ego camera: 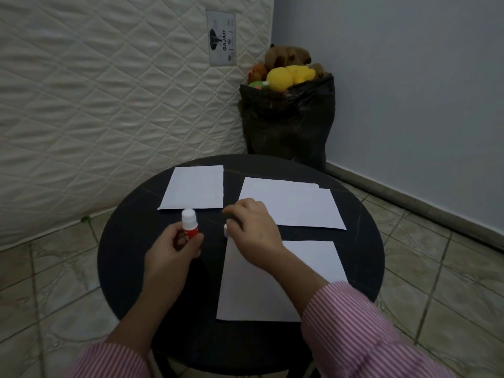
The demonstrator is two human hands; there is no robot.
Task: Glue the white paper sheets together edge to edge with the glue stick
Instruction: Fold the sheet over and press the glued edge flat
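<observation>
Writing: on the mattress tag (221,38) we read "GAJAH" beside a dark elephant figure; the smaller print there is too fine for us to make out. We find no legible print on the glue stick.
Surface: a round black table (131,241) carries three groups of white paper.
Far-left sheet (195,186): lies flat near the table's far edge, apart from the others.
Far-right sheets (291,204): at least two overlap here, edges slightly offset.
Near sheet (272,285): lies under our right forearm, its right corner covered by the striped sleeve (362,331).
Left hand (171,249): we have it curled around the glue stick (189,223), held upright over the table, white upper part clear of the fingers, red body inside the grip.
Right hand (253,227): fingers bent down at the near sheet's far-left corner, pinching a small white piece (225,230) we take to be the cap; most of it is hidden by the fingers.
Room: a quilted cream mattress (95,105) leans against the left wall, the floor is pale tile (436,268), and the right wall is grey-blue.
Corner: a black plastic bag (289,124) holds plush toys (289,73), yellow and brown on top.
Cut off: both sleeves run out of the lower frame.
</observation>
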